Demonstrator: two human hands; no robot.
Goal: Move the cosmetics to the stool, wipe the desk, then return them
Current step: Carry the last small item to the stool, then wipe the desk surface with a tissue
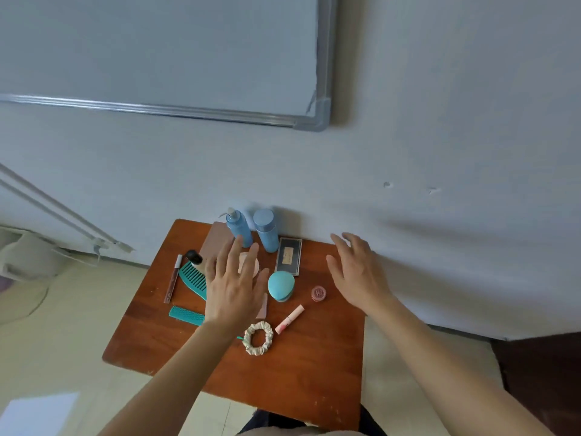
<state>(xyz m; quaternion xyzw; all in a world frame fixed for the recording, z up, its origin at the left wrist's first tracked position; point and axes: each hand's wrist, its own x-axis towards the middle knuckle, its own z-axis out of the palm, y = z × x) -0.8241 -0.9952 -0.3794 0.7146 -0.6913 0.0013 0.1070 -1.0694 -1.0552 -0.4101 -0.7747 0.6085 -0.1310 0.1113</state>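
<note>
Neither hand has hold of anything: the left hand and the right hand are both spread wide, fingers straight and apart, palms down over the desk.

The cosmetics all lie on the reddish wooden top. At the back, by the wall, a blue pump bottle and a blue capped bottle stand upright side by side. A dark palette lies flat just right of them. The left hand's fingers cover part of a pale round puff and a flat pink case.

Left of that hand are a black-capped bottle, a wide teal comb, a brown gloss tube and, nearer the front, a narrow teal comb.

Between the two hands sits a teal egg-shaped case, with a small red jar to its right. In front of these lie a pink tube and a cream scrunchie, close together.

The right hand is over the bare right side of the top — whether it touches the wood I cannot tell.

A whiteboard hangs on the wall above.
</note>
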